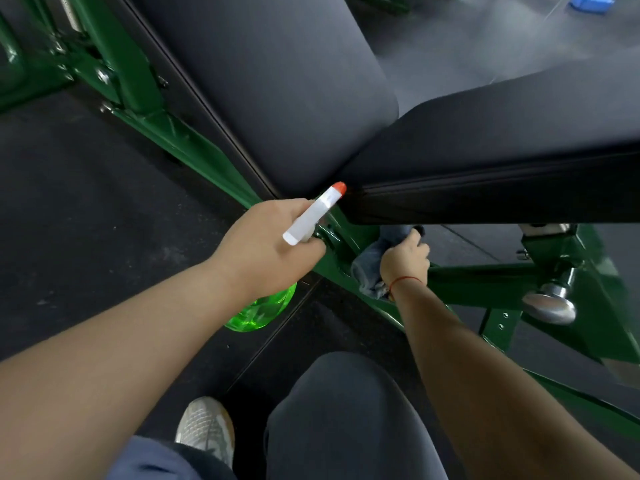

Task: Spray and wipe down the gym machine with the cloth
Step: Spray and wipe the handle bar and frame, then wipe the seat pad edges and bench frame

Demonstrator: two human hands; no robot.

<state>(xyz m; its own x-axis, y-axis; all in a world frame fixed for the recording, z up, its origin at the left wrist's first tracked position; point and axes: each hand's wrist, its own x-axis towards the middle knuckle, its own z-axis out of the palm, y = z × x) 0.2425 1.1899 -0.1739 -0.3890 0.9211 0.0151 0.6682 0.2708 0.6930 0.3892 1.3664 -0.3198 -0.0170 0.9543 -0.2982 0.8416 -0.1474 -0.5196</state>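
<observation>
1. Head view: the left hand is closed around the neck of a spray bottle, whose green see-through body hangs below the wrist and whose white head with an orange nozzle tip points toward the gap under the seat pad.
2. The right hand is clenched on a grey cloth, pressing it against the green frame of the gym machine just beneath the black seat pad. A red string circles that wrist.
3. A second black pad, the backrest, slopes away at upper left, meeting the seat pad near the nozzle.
4. A chrome knob sticks out from the frame to the right of the cloth hand.
5. Below, the person's knee in dark trousers and a pale shoe rest on the dark rubber floor.
6. A blue object lies on the floor at the far upper right, too blurred to identify.
</observation>
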